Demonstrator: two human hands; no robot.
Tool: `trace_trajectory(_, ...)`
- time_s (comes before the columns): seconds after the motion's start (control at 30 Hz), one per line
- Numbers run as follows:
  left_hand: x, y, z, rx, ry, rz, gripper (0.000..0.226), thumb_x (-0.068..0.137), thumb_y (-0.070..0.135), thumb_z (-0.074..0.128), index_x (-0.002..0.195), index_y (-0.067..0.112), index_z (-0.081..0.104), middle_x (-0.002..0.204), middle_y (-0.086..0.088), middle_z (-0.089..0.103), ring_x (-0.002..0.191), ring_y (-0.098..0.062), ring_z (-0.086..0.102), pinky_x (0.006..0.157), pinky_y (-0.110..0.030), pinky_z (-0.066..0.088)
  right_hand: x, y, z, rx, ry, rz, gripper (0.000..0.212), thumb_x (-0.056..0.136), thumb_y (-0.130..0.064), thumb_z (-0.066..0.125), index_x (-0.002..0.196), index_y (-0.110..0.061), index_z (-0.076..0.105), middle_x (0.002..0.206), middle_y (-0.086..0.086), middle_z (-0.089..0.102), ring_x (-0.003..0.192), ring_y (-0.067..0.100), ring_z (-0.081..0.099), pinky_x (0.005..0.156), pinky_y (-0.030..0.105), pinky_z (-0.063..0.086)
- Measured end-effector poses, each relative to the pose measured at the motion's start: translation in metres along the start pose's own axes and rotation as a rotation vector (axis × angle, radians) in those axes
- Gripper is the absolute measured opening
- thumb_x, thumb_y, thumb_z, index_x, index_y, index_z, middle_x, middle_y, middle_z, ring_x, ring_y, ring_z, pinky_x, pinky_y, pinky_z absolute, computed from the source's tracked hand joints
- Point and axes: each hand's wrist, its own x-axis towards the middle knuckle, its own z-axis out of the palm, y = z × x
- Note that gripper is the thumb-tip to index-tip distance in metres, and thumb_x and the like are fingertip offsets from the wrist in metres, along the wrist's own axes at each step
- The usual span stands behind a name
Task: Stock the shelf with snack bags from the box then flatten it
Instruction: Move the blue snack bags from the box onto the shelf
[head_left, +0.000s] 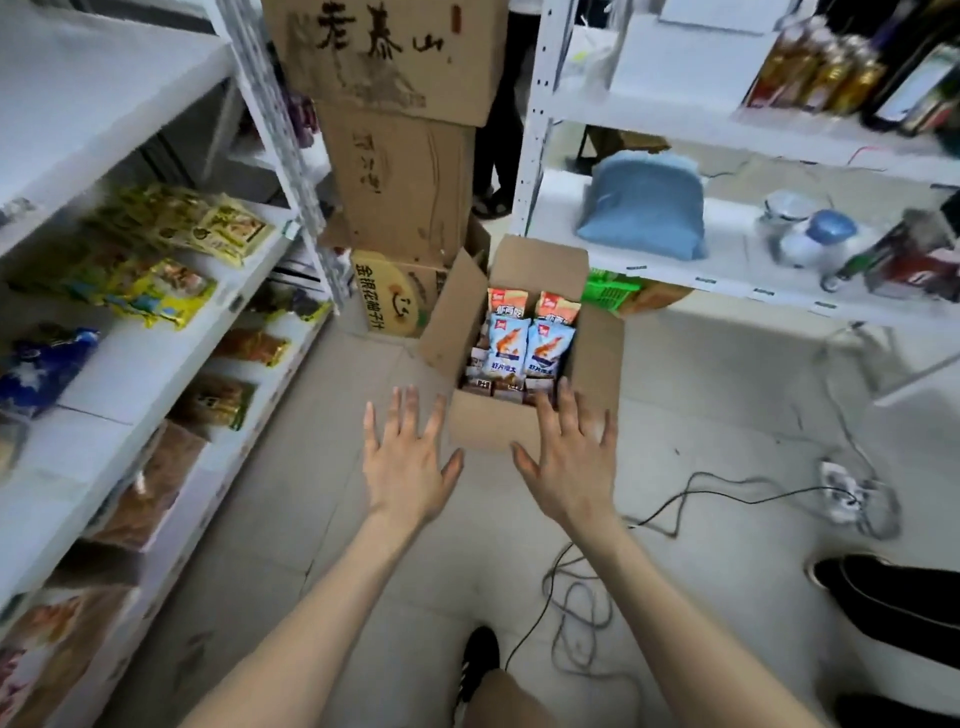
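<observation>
My forearms reach out below me, my left hand (408, 467) and right hand (569, 462) both spread flat and empty, holding nothing. Just past my fingertips the box (491, 423) sits open on the floor, with snack bags (530, 345) packed inside. The shelf (156, 358) to my left holds other snacks. I judge the stocking barely begun, flattening far off.
</observation>
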Motion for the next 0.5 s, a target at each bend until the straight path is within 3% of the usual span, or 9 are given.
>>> trace_trajectory(0.13,0.036,0.033,0.018,0.036,-0.038,0.078,0.073,0.095,0.058,0.035,0.156,0.022,0.014,0.162,-0.015,0.015,0.15,-0.033,0.011,0.119,-0.052,-0.002,0.025,0.033,0.019,0.017,-0.018,0.073,0.072,0.088,-0.058,0.036,0.145,-0.015,0.045,0.148,0.015,0.047,0.133,0.036,0.048,0.102,0.061,0.039)
trace_trajectory(0.3,0.077,0.058,0.041,0.063,-0.089,0.153,0.075,0.096,0.059,0.03,0.157,0.022,0.007,0.163,-0.015,0.013,0.151,-0.032,0.008,0.119,-0.051,0.001,0.055,0.065,0.049,0.015,-0.117,0.133,0.075,0.097,-0.06,0.032,0.157,-0.021,0.009,0.164,0.011,0.011,0.151,0.03,0.013,0.118,0.057,0.009)
trace_trajectory(0.4,0.105,0.065,0.056,0.025,-0.111,0.186,0.075,0.096,0.059,0.032,0.157,0.021,0.011,0.162,-0.015,0.016,0.15,-0.032,0.01,0.12,-0.051,0.004,0.075,0.075,0.063,0.038,-0.138,0.186,0.075,0.097,-0.06,0.031,0.157,-0.02,0.012,0.164,0.01,0.012,0.15,0.029,0.015,0.118,0.056,0.01)
trace_trajectory(0.5,0.142,0.07,0.068,0.021,-0.16,0.223,0.074,0.097,0.058,0.03,0.157,0.022,0.004,0.164,-0.014,0.009,0.151,-0.031,0.004,0.121,-0.051,0.001,0.102,0.082,0.076,0.051,-0.208,0.232,0.076,0.097,-0.061,0.026,0.157,-0.021,0.002,0.165,0.008,0.003,0.152,0.027,0.007,0.119,0.054,0.005)
